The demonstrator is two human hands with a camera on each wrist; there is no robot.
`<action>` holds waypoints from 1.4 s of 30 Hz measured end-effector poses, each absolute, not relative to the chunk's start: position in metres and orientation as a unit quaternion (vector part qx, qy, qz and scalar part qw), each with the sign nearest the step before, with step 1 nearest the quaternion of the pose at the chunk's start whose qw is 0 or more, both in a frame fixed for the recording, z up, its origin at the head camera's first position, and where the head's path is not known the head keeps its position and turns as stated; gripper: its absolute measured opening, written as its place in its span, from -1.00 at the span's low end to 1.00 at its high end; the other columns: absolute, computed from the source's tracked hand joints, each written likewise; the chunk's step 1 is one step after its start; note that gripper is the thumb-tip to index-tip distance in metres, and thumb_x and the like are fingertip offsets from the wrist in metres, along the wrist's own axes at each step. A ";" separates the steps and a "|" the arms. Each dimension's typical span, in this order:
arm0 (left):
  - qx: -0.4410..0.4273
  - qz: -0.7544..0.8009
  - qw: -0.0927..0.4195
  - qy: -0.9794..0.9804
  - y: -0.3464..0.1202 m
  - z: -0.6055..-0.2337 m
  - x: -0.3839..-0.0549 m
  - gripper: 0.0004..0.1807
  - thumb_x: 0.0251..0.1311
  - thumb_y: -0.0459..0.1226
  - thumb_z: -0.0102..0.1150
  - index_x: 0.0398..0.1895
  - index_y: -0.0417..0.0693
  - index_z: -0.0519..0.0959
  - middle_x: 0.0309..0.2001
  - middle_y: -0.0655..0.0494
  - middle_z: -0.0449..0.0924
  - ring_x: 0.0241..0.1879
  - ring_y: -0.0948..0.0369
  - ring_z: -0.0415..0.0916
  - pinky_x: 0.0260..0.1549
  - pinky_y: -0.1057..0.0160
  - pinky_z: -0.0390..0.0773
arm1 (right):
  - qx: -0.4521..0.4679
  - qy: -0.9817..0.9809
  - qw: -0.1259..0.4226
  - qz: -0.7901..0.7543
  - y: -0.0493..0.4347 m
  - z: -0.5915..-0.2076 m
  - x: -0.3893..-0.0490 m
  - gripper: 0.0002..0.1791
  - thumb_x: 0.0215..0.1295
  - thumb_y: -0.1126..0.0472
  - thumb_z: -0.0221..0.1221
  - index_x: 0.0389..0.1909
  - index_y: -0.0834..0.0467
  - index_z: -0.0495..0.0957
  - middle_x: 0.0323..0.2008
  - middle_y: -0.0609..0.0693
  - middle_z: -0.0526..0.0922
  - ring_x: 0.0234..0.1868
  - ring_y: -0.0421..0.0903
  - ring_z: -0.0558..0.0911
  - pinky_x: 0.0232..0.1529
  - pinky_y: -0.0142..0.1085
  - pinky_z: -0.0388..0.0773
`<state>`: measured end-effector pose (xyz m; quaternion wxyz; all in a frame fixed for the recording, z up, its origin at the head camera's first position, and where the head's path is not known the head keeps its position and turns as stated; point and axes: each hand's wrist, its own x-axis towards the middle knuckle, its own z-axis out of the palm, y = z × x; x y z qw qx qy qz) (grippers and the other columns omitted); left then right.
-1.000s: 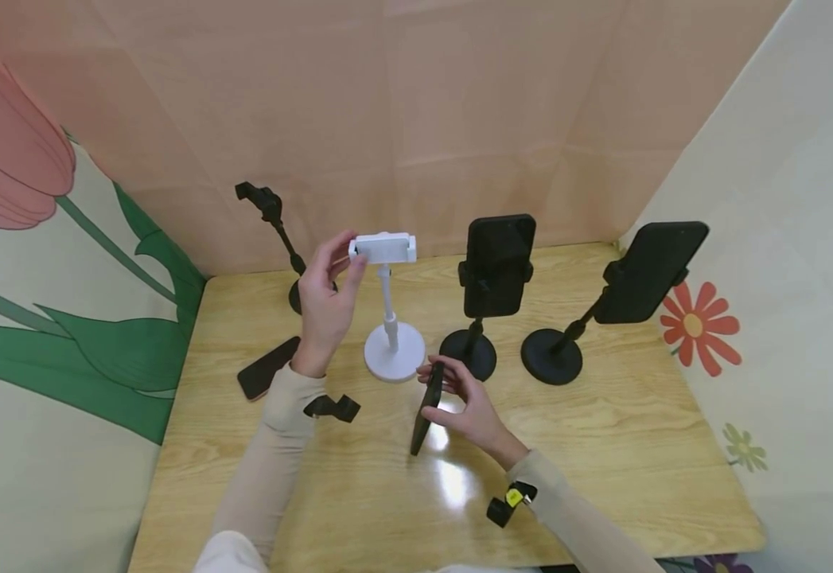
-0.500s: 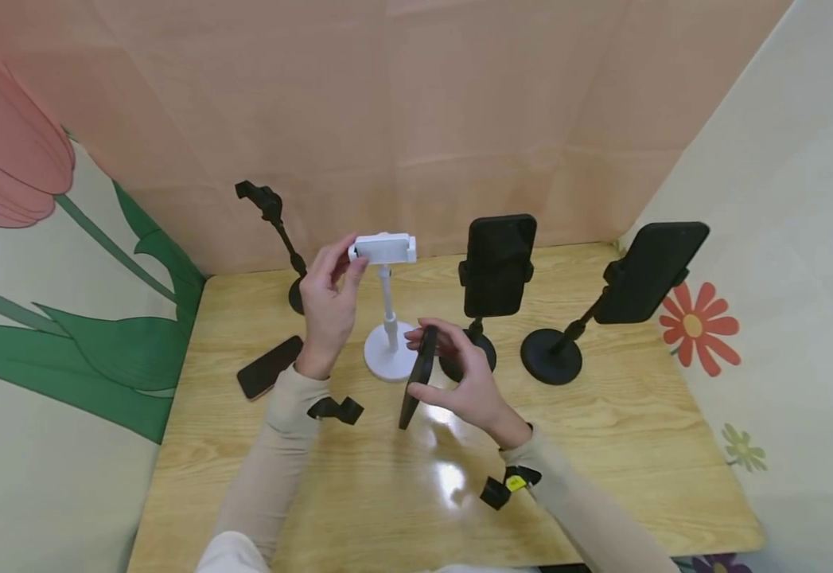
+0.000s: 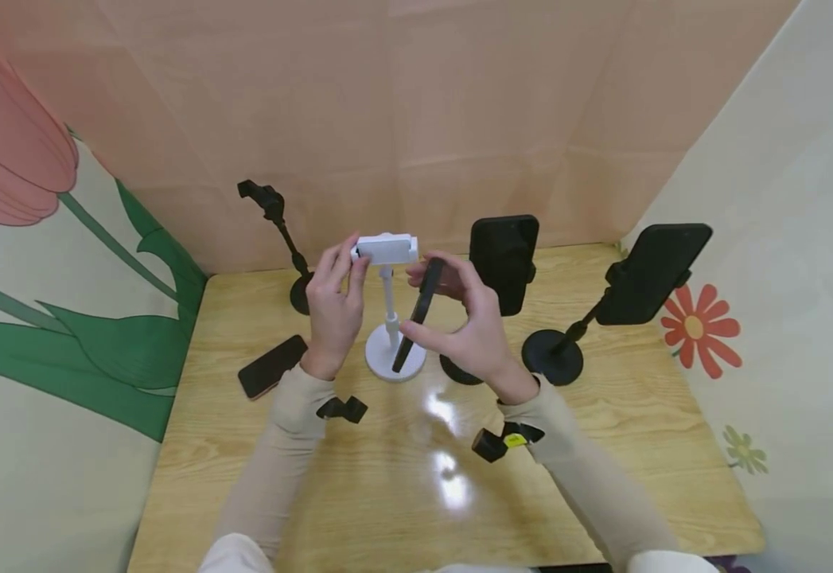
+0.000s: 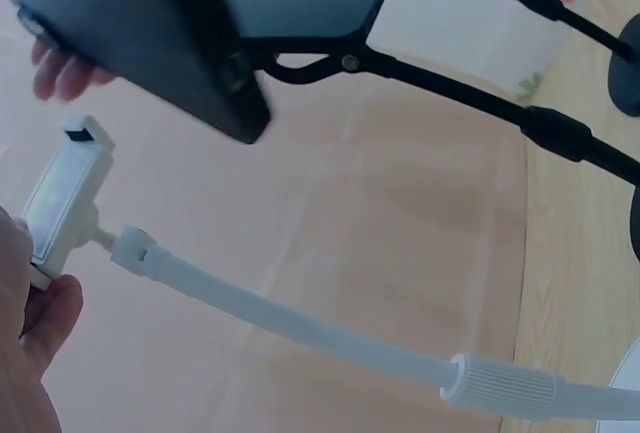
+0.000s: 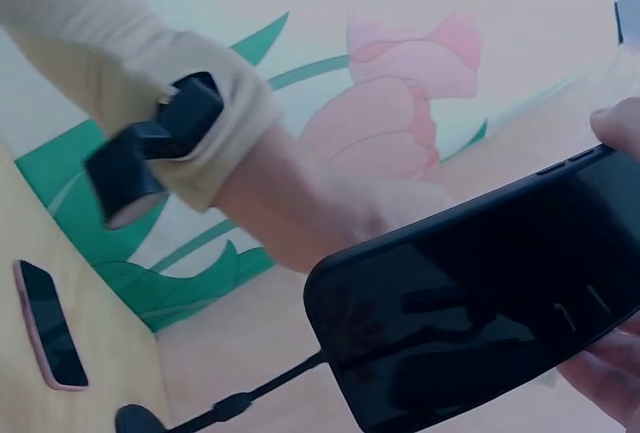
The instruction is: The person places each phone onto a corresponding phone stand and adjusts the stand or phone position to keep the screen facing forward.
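Observation:
My left hand [image 3: 335, 313] pinches the left end of the white clamp [image 3: 387, 250] that tops a white phone stand [image 3: 391, 306]. In the left wrist view the clamp [image 4: 68, 198] shows no phone in it. A black smartphone [image 3: 418, 314] is gripped by its edges in my right hand [image 3: 469, 322], tilted and raised in front of the white stand, just below and right of the clamp. Its dark screen [image 5: 480, 293] fills much of the right wrist view. The phone and the clamp are apart.
Two black stands hold phones, one phone [image 3: 505, 259] behind my right hand and another phone [image 3: 652, 274] farther right. A black stand without a phone [image 3: 270, 208] is at the back left. Another phone [image 3: 271, 366] lies on the wooden table [image 3: 359, 493].
My right hand has lifted the smartphone up and away from me, toward the white clamp. The left hand has stayed at the clamp's left end.

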<state>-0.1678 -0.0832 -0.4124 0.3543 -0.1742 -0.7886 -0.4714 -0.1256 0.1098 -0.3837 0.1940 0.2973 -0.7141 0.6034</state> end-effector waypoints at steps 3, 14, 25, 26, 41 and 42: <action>-0.171 -0.464 0.360 -0.791 -0.082 -0.413 -0.169 -0.61 0.47 -0.34 0.14 0.26 -0.39 0.56 -0.01 -0.30 0.61 -0.03 -0.10 0.69 -0.03 0.02 0.73 | 0.295 -0.720 0.197 0.596 0.108 -0.376 -0.130 0.01 0.14 -0.32 0.42 0.34 0.36 0.38 0.07 0.20 0.70 0.05 0.07 0.72 0.09 -0.20 0.69; -0.160 -0.459 0.367 -0.793 -0.079 -0.416 -0.170 -0.62 0.49 -0.32 0.13 0.25 -0.37 0.56 0.01 -0.29 0.61 -0.02 -0.08 0.69 -0.01 0.03 0.73 | 0.310 -0.713 0.198 0.597 0.103 -0.364 -0.142 0.00 0.12 -0.29 0.45 0.35 0.36 0.39 0.08 0.21 0.69 0.07 0.10 0.71 0.10 -0.18 0.68; -0.165 -0.454 0.393 -0.783 -0.078 -0.419 -0.169 -0.67 0.46 -0.40 0.16 0.19 -0.42 0.57 -0.04 -0.31 0.61 -0.13 -0.09 0.69 -0.14 0.01 0.75 | 0.339 -0.704 0.197 0.592 0.094 -0.349 -0.156 -0.11 0.04 0.16 0.52 0.36 0.38 0.36 0.07 0.20 0.70 0.03 0.07 0.70 0.08 -0.17 0.68; -0.166 -0.453 0.395 -0.782 -0.078 -0.420 -0.169 -0.67 0.45 -0.41 0.16 0.18 -0.43 0.57 -0.04 -0.31 0.61 -0.13 -0.09 0.69 -0.14 0.01 0.75 | 0.339 -0.705 0.197 0.591 0.094 -0.349 -0.157 -0.12 0.04 0.16 0.52 0.36 0.38 0.36 0.07 0.20 0.69 0.03 0.08 0.70 0.07 -0.17 0.69; -0.190 -0.437 0.389 -0.788 -0.085 -0.422 -0.168 -0.66 0.47 -0.39 0.14 0.20 -0.43 0.57 -0.02 -0.31 0.61 -0.18 -0.06 0.65 -0.27 0.03 0.72 | 0.313 -0.727 0.216 0.571 0.079 -0.343 -0.168 -0.05 0.19 -0.22 0.40 0.37 0.36 0.35 -0.04 0.19 0.71 -0.04 0.00 0.67 0.06 -0.12 0.61; -0.192 -0.437 0.388 -0.788 -0.085 -0.422 -0.168 -0.66 0.47 -0.39 0.14 0.20 -0.43 0.57 -0.01 -0.31 0.61 -0.17 -0.06 0.66 -0.24 0.04 0.72 | 0.310 -0.730 0.218 0.568 0.079 -0.343 -0.168 -0.01 0.20 -0.30 0.37 0.37 0.37 0.35 -0.05 0.19 0.71 -0.06 0.00 0.66 0.05 -0.13 0.60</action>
